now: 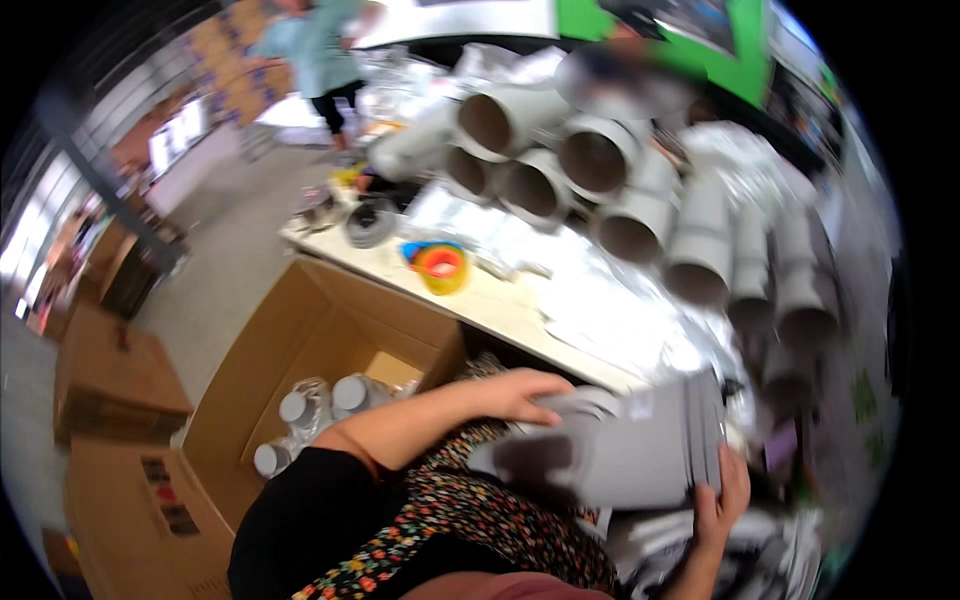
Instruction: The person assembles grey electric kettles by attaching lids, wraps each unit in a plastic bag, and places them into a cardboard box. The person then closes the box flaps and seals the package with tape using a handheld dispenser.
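Observation:
In front of my body lies a long grey stack of nested round pieces (pixel 640 460), apparently plastic, with layered rims at its right end. My left hand (pixel 525 395) rests at the stack's upper left end, its fingers bent over the edge. At the other end my right hand (pixel 722 495) grips the layered rims, thumb on the near side. The stack is tilted, and motion blurs its left end, so its exact kind is hard to make out.
Several grey hollow tubes (pixel 600 155) are piled on the white table (pixel 500 310), amid clear plastic film (pixel 620 315). Tape rolls (pixel 441 266) lie near its edge. At my left stands an open cardboard box (pixel 235 400) holding wrapped grey pieces (pixel 350 396). Another person (pixel 325 55) stands farther back.

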Tool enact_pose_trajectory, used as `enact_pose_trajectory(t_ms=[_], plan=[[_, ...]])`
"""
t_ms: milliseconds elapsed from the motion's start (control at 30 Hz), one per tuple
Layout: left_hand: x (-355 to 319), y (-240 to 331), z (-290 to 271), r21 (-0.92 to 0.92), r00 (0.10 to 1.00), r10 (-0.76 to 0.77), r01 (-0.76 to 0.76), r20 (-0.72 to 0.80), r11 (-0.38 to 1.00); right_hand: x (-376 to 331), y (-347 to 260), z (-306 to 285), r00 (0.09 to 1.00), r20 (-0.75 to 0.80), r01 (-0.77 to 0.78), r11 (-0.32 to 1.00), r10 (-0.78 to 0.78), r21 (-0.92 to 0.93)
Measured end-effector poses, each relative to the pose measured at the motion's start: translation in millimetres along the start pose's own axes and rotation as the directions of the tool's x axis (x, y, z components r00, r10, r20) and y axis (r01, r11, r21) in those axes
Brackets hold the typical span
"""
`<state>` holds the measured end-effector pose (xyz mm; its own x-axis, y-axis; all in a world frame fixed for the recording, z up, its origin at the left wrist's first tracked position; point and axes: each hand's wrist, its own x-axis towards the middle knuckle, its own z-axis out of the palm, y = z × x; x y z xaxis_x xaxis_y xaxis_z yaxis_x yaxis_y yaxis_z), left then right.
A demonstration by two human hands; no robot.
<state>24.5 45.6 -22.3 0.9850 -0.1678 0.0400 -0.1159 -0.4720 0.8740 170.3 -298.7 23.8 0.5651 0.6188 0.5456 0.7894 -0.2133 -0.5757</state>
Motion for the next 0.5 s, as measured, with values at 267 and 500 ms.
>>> enact_pose_trajectory(t_ms=[267, 500], plan=[[-35, 36, 72, 0.01, 0.949, 0.205, -0.213, 0.239, 0.977, 25, -29, 0, 0.939, 0.103, -0.324, 0.945, 0.327, -0.048], [-26, 35, 23, -0.155, 0.996, -0.092, 0.093, 0.014, 0.983, 28, -15, -8, 0.991, 0.131, -0.039, 0.994, 0.025, 0.101]])
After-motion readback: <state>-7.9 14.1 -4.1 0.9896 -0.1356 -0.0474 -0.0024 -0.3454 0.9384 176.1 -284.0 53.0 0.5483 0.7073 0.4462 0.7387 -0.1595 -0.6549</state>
